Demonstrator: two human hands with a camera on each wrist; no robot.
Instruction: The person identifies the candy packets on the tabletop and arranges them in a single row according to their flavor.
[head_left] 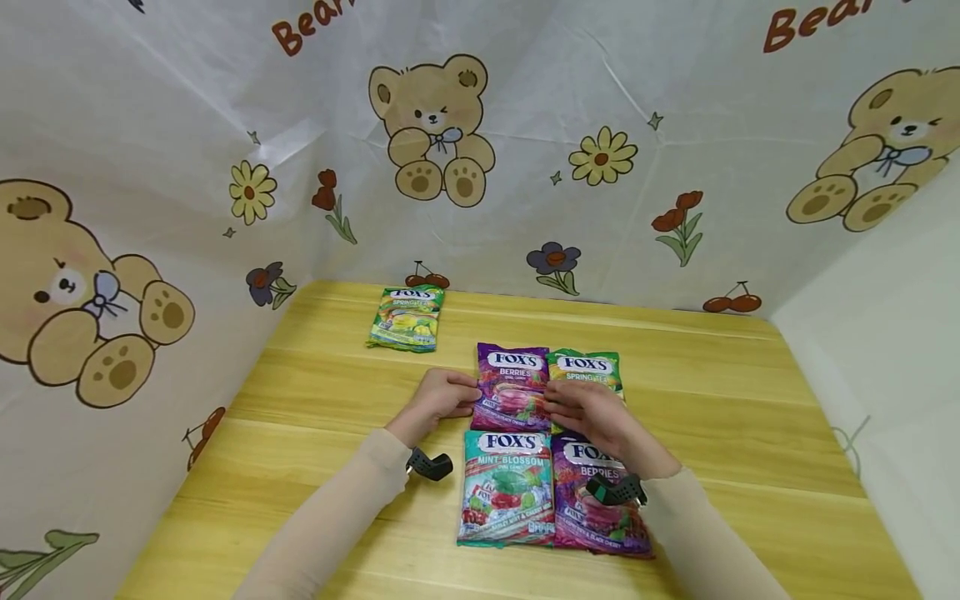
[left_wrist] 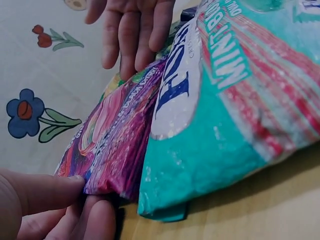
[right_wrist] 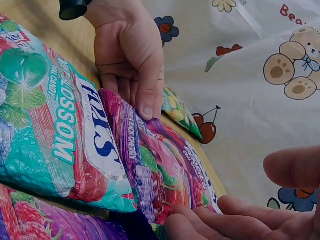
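Candy bags lie close together on the table. My left hand [head_left: 441, 396] pinches the left edge of the upper purple berries candy bag [head_left: 513, 375], thumb on top and fingers underneath in the left wrist view. At that bag's right edge, my right hand [head_left: 600, 415] rests its extended fingers, with the thumb held apart in the right wrist view. This hand partly hides a green spring tea candy bag [head_left: 588, 364]. Below the upper berries bag is a teal mint blossom candy bag [head_left: 506, 492]. A second purple berries candy bag [head_left: 606, 527] lies right of it, under my right wrist.
Another green spring tea candy bag [head_left: 407, 321] lies apart at the back left of the wooden table [head_left: 322, 400]. A white sheet [head_left: 525, 167] printed with bears and flowers hangs behind and to the left. Black wrist cameras sit on both wrists.
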